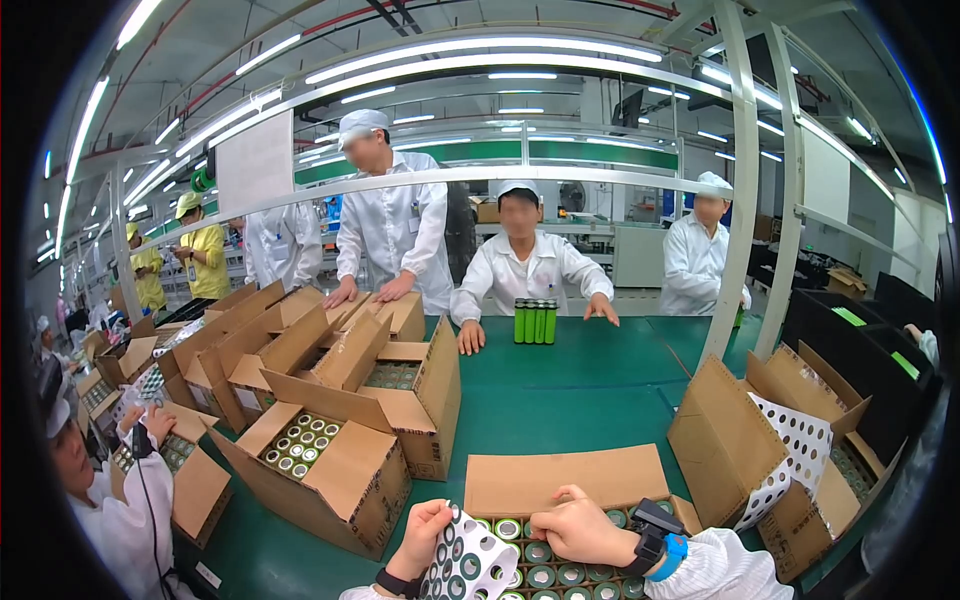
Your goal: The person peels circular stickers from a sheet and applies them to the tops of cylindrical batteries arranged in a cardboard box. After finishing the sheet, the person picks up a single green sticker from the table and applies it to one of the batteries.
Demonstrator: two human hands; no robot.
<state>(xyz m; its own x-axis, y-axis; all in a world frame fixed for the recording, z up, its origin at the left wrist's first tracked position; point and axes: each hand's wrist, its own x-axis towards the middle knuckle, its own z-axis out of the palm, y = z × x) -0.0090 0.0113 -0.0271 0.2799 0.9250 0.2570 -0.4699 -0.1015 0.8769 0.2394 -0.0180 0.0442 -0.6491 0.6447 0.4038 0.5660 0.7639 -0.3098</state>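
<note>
An open cardboard box [565,478] stands before me at the table's near edge, filled with rows of cylindrical battery cells [541,577], green round their tops. At its left side my left hand [424,537] is closed on the upper edge of a white sheet with round holes [472,552]. That sheet is tilted over the left part of the cells, and some show through its holes. Over the middle rows is my right hand [578,528], its fingers curled down at the cell tops and one finger raised. Whatever its fingertips grip is hidden.
Open cartons of cells, one of them a near carton [318,470], crowd the left. At right stands another carton [730,440] with a perforated sheet leaning out. Several green cells [535,322] stand together across the green table [560,400]. Co-workers are opposite and at left; a metal post [735,200] rises right.
</note>
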